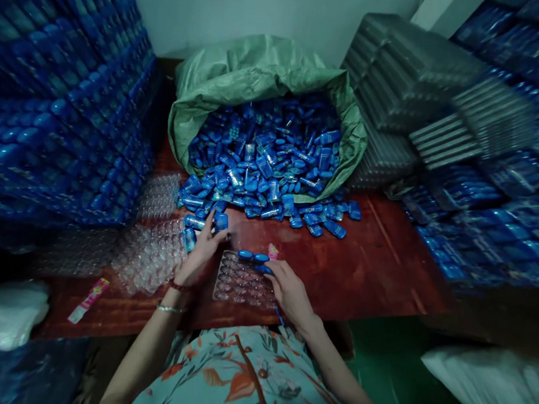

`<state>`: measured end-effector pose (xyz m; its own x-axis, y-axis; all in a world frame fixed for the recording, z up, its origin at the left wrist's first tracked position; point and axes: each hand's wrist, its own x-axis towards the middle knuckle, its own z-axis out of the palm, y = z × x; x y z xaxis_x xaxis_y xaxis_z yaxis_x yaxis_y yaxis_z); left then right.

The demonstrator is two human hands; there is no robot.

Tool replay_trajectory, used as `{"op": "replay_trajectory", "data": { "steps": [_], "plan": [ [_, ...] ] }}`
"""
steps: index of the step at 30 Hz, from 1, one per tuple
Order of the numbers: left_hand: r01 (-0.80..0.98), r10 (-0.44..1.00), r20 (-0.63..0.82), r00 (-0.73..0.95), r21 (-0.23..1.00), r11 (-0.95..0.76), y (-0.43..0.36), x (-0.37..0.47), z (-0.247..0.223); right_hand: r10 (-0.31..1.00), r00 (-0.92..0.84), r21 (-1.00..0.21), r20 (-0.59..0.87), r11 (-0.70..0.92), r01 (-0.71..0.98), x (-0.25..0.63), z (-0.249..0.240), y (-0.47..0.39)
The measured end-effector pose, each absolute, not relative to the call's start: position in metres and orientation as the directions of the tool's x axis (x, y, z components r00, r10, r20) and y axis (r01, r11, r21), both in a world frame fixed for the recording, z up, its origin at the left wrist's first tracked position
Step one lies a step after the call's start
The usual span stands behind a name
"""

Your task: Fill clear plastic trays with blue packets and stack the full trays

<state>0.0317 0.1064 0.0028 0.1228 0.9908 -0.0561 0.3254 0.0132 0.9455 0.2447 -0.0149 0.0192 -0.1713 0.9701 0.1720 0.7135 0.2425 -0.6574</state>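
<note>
Just in front of me on the red table [349, 270] lies a clear plastic tray [243, 285] with rows of round-ended hollows. Blue packets [254, 257] sit along its far edge. My right hand [291, 290] is at the tray's right side, its fingers closed on a blue packet [262, 268]. To the left of the tray's far edge, my left hand [206, 241] reaches to the loose packets, thumb and fingers apart around a blue packet [221, 221]. Whether it touches that packet is hard to tell.
A green sack [260, 78] spills many blue packets [266, 165] onto the table. Filled trays [59, 137] are stacked at left, more [486, 228] at right. Clear trays [152, 251] lie left; grey tray stacks [408, 73] stand back right. A pink strip [89, 299] lies front left.
</note>
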Motion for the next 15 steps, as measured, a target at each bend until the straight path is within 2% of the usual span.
{"op": "replay_trajectory", "data": {
  "steps": [4, 8, 11, 15],
  "plan": [
    [-0.009, 0.987, -0.159, 0.025, 0.987, 0.16, 0.06, 0.019, 0.019, 0.948, -0.294, -0.421, 0.12, 0.317, 0.85, 0.244, 0.014, -0.007],
    [-0.093, 0.966, -0.243, -0.085, 0.967, 0.235, 0.03, 0.022, 0.024, 0.932, -0.362, -0.259, 0.006, 0.351, 0.9, 0.239, 0.026, 0.001],
    [-0.105, 0.968, -0.227, -0.107, 0.971, 0.216, 0.023, 0.03, 0.021, 0.923, -0.383, -0.211, -0.033, 0.368, 0.905, 0.236, 0.033, 0.005],
    [-0.025, 0.983, -0.114, -0.143, 0.993, 0.112, 0.021, 0.039, 0.013, 0.908, -0.42, -0.25, -0.01, 0.404, 0.88, 0.239, 0.029, 0.005]
  ]
}}
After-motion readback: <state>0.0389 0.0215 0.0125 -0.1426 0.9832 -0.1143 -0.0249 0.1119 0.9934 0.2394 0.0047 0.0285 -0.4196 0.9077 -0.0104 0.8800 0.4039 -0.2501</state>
